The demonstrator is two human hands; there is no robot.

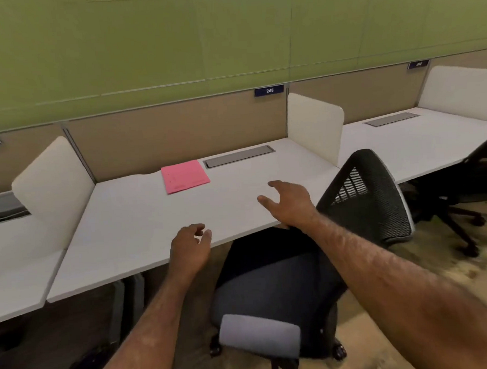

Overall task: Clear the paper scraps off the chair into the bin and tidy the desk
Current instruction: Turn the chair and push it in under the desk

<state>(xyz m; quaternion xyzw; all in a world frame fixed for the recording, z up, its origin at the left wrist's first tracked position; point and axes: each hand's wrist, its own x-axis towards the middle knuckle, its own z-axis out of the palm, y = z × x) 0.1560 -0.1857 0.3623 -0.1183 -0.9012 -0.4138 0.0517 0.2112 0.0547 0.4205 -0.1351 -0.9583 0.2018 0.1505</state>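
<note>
Fingers of both hands are spread and curled around nothing. The right hand [289,203] reaches forward, palm down, above the near part of the desk [143,222], thumb and forefinger parted; its forearm crosses over the chair [277,283]. The left hand [189,246] is held lower, at the front edge of the desk, fingers loosely bent and apart, with its forearm coming up from the bottom of the view.

The chair's dark seat lies partly under the desk, turned sideways, with its mesh back [368,195] to the right and one grey armrest [258,335] nearest the camera. No paper scraps show on the visible part of the seat.

One pink folder [184,175] lies flat near the back of the desk, just beside a grey cable hatch [238,156]. Two white side dividers [313,125] bound this desk. One number plate [269,90] reads 248. A second chair [465,185] is at the neighbouring desk on the right.
</note>
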